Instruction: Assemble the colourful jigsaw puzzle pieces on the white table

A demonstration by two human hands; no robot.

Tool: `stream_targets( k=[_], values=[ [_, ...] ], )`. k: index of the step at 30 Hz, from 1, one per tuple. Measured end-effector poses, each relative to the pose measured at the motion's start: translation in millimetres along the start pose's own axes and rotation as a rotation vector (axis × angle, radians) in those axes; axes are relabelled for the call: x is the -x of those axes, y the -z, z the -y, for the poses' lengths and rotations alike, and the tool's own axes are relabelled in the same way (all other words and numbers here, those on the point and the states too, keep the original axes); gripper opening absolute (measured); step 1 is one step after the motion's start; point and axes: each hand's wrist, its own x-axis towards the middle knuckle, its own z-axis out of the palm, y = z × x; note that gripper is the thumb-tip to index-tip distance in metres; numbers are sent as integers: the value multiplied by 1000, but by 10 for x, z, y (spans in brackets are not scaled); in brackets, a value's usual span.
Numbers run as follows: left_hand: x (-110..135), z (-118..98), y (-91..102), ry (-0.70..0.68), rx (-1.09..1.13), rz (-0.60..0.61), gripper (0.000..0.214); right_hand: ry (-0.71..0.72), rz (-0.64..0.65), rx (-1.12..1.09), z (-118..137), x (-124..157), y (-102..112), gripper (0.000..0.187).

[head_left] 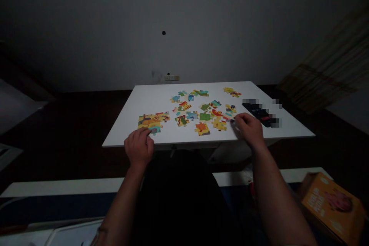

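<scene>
Colourful jigsaw pieces (201, 109) lie scattered over a white table (144, 100). A joined cluster of pieces (152, 120) sits near the front left. My left hand (139, 146) rests at the table's front edge, fingers curled, its fingertips on a piece (155, 130) at the cluster's lower corner. My right hand (249, 128) lies on the table at the right, fingers bent, with its fingertips touching a loose piece (229, 117). An orange piece (202, 128) lies between the two hands.
A dark phone-like object (257, 112) lies on the table just behind my right hand. An orange puzzle box (331, 205) stands at the lower right. A wall with a socket (172, 77) is behind the table. The room is dim.
</scene>
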Motion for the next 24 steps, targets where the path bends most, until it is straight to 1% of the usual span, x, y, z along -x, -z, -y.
stream_targets(
  k=[5,13,19,24],
  values=[
    [37,34,-40,5,29,-6,29,-9,10,-12,-10,7,-14,28],
    [39,40,-66,17,92,-4,34,19,1,6,3,7,-8,26],
    [40,23,-66,45,74,29,37,41,3,28,-6,7,-20,31],
    [58,0,-77,58,69,-20,36,35,6,31,10,7,-22,28]
  ],
)
